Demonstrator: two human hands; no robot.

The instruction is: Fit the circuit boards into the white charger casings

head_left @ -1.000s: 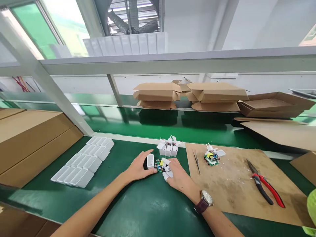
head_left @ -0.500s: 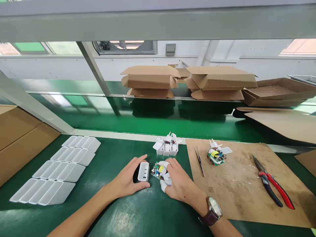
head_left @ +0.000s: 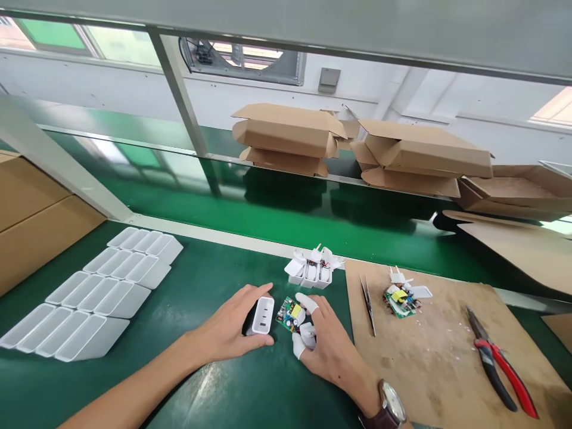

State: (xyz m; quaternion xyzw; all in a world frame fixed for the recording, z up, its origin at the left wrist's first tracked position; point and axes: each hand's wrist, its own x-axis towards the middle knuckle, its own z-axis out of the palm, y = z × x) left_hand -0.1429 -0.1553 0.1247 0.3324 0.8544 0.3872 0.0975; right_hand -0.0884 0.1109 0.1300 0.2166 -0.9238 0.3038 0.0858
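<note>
By the left hand (head_left: 235, 319), a small white case (head_left: 262, 326) was held from its left side, with the thumb at the near end and the forefinger at the far end; these fingers were spread about as wide as the case was long. Its mouth was turned upward, probably so that the three slots inside could be seen well. By the right hand (head_left: 333, 339), a green circuit board (head_left: 288, 314) was held at its right part, in a loose pinch; which points exactly were touched could not be told. White finger covers (head_left: 307, 302) were worn on the tips, perhaps to protect the small parts. By this grip the left part of the board was not covered, and it was placed near the case but apart from it.

A little farther, three filled cases (head_left: 308, 279) were set side by side. On the right, tweezers (head_left: 367, 305), a second circuit board (head_left: 402, 301) and pliers (head_left: 496, 357) were laid on a brown sheet (head_left: 424, 381), seemingly used to protect the green table (head_left: 201, 283). The plier handles were pointed nearward, as if for easy reach. On the left, open cases (head_left: 87, 295) were arranged in four rows, apparently for order. At the far side, cardboard boxes (head_left: 286, 128) were seen.
</note>
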